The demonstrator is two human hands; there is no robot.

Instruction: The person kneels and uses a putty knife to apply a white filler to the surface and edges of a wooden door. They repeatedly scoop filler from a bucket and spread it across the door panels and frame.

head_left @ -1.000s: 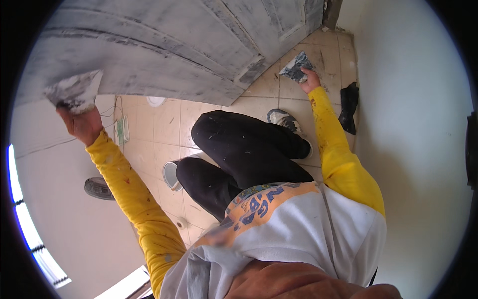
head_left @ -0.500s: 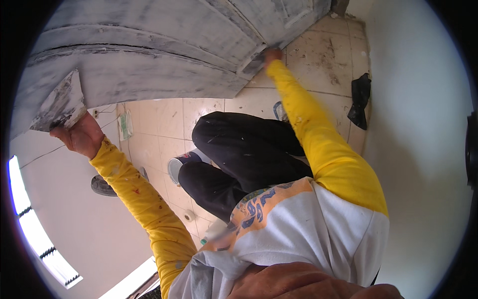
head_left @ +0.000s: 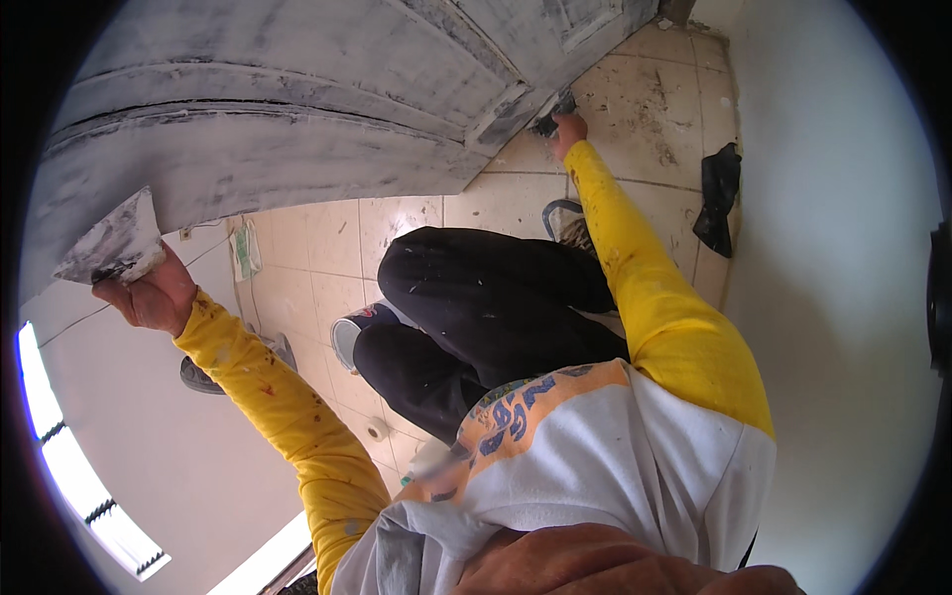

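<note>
My left hand [head_left: 157, 290] is closed round the lower end of a wide flat putty blade [head_left: 124, 233], smeared with white and grey putty. The blade is raised beside the edge of a grey panelled door [head_left: 297, 149], streaked with whitish filler. Farther off, my right hand [head_left: 568, 131] is closed on a small dark flat scraper [head_left: 555, 113] by the door's lower edge. The fingers partly hide the scraper. From this view I cannot tell whether it touches the door.
Stained beige tiles [head_left: 635, 104] make up the floor. Beside my knees stands a paint bucket [head_left: 347, 339]. A black cloth-like item [head_left: 716, 198] lies by the white wall [head_left: 833, 297] on the right. A roll of tape [head_left: 377, 428] is on the floor, nearer me.
My right hand and the dark scraper have moved right, off the door's panel moulding to its edge. The left hand and putty blade have shifted slightly down and left.
</note>
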